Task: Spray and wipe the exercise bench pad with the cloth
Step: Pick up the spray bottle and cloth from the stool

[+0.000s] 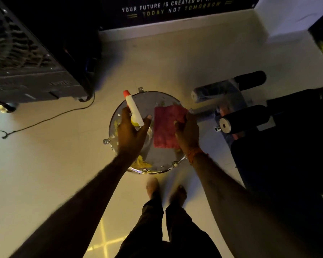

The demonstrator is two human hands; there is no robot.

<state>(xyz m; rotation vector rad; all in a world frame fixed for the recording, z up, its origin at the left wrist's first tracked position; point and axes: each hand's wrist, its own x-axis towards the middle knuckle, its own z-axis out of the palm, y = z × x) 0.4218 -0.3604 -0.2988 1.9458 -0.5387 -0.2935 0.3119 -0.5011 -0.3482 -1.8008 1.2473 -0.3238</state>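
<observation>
Over a round metal basin on the floor, your right hand pinches the edge of a pink cloth, which hangs flat beside it. Your left hand, just across the cloth, is closed around a white spray bottle whose red nozzle points away from you. Off to your right, well apart from both hands, lies the dark bench pad, its long axis running rightward out of view. Your right hand is nearer it.
</observation>
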